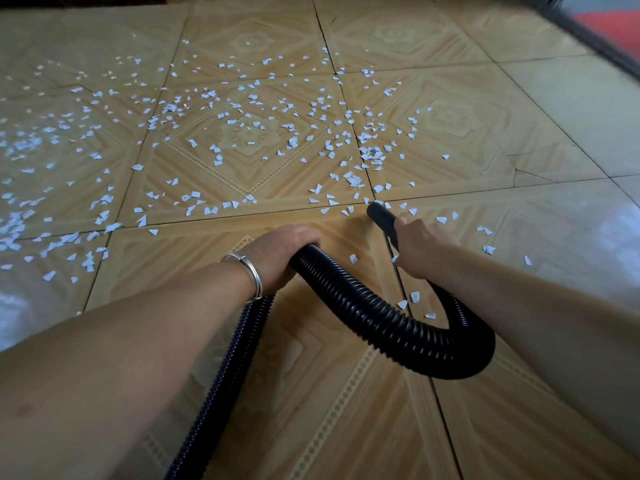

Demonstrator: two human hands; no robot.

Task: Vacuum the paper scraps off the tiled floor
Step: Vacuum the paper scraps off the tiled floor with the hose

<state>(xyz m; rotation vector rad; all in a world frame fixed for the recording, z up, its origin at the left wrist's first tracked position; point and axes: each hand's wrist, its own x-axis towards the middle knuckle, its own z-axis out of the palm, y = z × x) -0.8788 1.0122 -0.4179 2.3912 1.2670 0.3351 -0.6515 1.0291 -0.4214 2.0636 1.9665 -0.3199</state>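
The floor is made of big tan tiles with diamond patterns and dark lines between them. Lots of small white torn paper scraps lie all over the far and left parts of it, thick in some spots and thin in others. A few more scraps lie near the arms, between the two hands and beside the hose. The left hand is curled over the top of a long black ribbed plastic hose and holds it tight. A thin silver bangle sits on that wrist. From the left hand one part of the hose runs down to the bottom edge. The other part makes a big U bend on the floor and goes up under the right arm. The right hand grips the smooth black tube at the hose's end. The tube's open tip points down at the floor, right where four tiles meet, with scraps just beside it. At the top right there is a dark frame with something red behind it.
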